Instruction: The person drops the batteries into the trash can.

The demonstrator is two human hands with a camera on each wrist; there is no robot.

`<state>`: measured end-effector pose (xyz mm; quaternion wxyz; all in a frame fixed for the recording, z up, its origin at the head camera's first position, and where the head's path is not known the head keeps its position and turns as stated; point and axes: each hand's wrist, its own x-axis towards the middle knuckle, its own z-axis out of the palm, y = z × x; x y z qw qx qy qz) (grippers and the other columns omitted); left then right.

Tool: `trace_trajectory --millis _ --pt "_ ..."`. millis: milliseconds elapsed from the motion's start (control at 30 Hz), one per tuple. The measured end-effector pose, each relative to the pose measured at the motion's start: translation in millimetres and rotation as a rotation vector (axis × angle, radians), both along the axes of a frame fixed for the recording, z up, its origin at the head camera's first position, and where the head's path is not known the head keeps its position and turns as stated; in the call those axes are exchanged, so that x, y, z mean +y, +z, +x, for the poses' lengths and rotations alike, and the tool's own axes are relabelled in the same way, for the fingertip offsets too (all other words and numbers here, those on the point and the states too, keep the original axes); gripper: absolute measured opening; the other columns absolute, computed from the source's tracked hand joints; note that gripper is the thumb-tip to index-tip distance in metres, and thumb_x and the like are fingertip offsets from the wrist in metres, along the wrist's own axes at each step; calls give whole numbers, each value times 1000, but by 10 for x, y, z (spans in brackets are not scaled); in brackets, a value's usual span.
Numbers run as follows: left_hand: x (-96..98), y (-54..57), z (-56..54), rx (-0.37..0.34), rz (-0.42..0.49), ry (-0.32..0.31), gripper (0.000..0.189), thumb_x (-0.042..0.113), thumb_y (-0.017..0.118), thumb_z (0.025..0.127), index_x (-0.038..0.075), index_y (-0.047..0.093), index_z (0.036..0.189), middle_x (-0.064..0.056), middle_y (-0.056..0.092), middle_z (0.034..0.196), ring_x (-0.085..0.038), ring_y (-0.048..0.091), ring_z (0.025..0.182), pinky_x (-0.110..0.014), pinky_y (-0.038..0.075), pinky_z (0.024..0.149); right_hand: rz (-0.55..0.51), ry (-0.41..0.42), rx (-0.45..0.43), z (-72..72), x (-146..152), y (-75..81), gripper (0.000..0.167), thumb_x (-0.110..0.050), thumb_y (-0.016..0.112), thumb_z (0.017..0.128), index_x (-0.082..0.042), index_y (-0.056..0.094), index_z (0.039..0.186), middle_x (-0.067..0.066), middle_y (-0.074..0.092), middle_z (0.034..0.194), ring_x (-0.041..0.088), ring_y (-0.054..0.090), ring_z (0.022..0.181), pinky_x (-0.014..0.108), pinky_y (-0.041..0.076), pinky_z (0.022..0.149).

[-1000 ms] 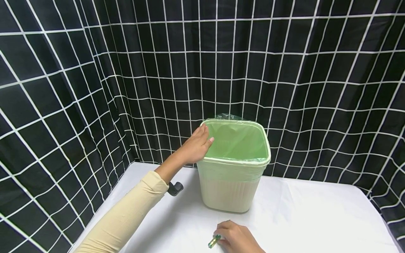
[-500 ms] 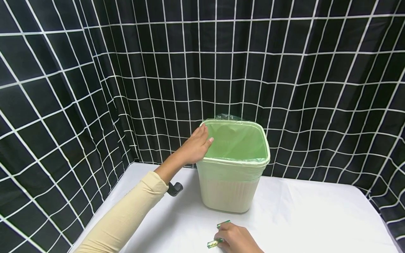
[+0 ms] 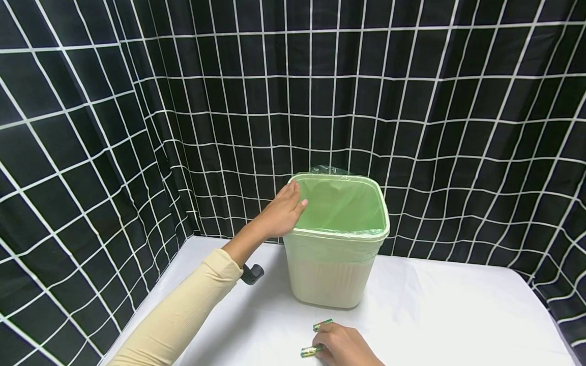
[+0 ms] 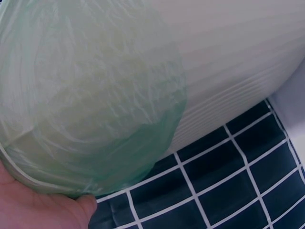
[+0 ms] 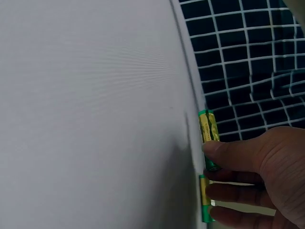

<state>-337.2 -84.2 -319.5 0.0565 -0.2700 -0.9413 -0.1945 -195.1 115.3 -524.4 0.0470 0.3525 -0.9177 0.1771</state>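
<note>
My left hand [image 3: 285, 208] rests with extended fingers on the left rim of a cream waste bin [image 3: 329, 279], which is lined with a thin green plastic bag [image 3: 341, 206]. The left wrist view shows the left hand [image 4: 52, 210] right at the lined rim. In front of the bin, low over the white table, my right hand [image 3: 343, 345] holds a green-and-gold battery [image 3: 312, 351] between thumb and fingers. A second battery [image 3: 322, 325] shows at the far side of those fingers. In the right wrist view the thumb lies across one battery [image 5: 208, 126], with the other battery [image 5: 205, 191] beside the lower fingers.
A white cloth covers the table [image 3: 458, 305]. Black curtains with a white grid [image 3: 412, 101] stand behind and to the left. A dark grey curved piece [image 3: 253, 274] shows beneath the left wrist.
The second battery has come into view beyond the right fingers, and the battery near the thumb has turned slightly. My left hand has stayed on the rim.
</note>
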Motion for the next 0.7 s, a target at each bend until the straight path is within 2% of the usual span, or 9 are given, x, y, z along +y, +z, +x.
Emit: trace_trajectory --millis 200,467,700 --pt "-3 3 4 -4 1 3 62 33 22 112 -10 14 156 -25 7 167 -32 1 156 -38 3 126 -30 17 100 20 51 95 11 -13 83 80 -18 76 86 -10 70 93 7 68 89 27 58 74" --pt "-9 -6 -5 -6 4 0 63 34 22 112 -10 15 156 -24 6 167 -32 1 156 -37 2 126 -124 71 390 63 106 197 27 -9 90 68 -19 75 88 -13 65 91 4 63 82 21 53 65" --pt "-10 -1 -5 -8 -9 2 63 35 22 112 -10 14 157 -24 4 167 -32 0 156 -38 2 126 -183 87 493 81 132 375 28 -11 92 68 -21 74 87 -14 63 88 0 61 76 19 51 61"
